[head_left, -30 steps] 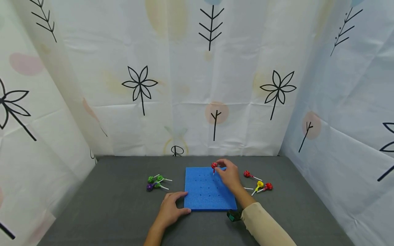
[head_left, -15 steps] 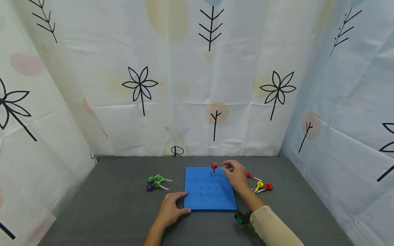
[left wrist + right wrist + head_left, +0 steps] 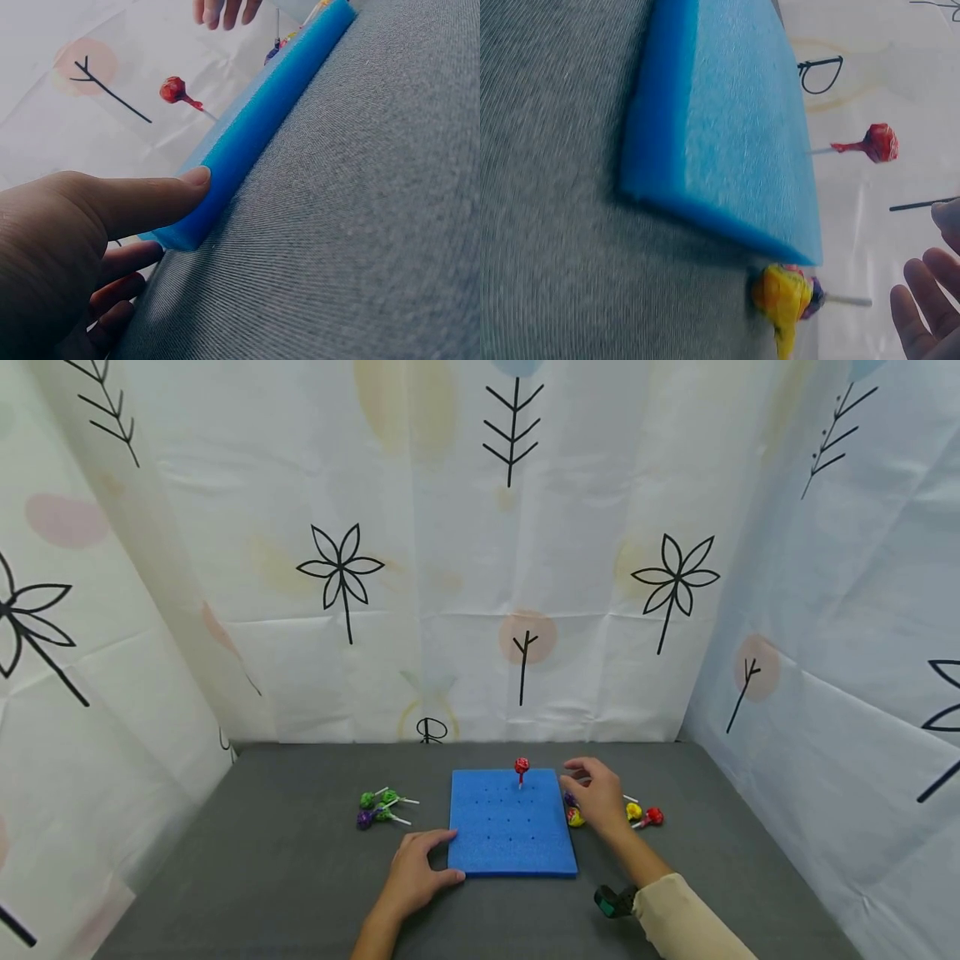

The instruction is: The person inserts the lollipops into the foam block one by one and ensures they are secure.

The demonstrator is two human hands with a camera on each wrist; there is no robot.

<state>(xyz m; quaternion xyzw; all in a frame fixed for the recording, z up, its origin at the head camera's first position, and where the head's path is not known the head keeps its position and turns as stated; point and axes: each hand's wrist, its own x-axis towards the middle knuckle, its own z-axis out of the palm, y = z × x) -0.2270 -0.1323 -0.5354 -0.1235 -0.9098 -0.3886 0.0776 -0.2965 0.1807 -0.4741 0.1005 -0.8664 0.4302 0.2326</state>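
Note:
A blue foam board (image 3: 495, 852) with rows of small holes lies on the grey table. One red lollipop (image 3: 522, 766) stands upright in its back row, stick down. My left hand (image 3: 416, 868) rests at the board's front left corner; in the left wrist view its extended thumb (image 3: 161, 199) presses the front side. Just right of the board, my right hand (image 3: 600, 797) hovers with loosely bent fingers and nothing in them. Below it lie a yellow lollipop (image 3: 575, 817) and a purple one (image 3: 571, 798), partly covered by the hand.
Left of the board lie several green lollipops (image 3: 367, 798) and a purple one (image 3: 364, 819). Beyond the right hand are another yellow lollipop (image 3: 634, 811) and a red lollipop (image 3: 655, 816). Patterned white curtains (image 3: 450, 677) enclose the table on three sides.
My right hand has let go of the red lollipop, which stays upright in the board, and has moved right over the lollipops there. The left hand has stayed in place.

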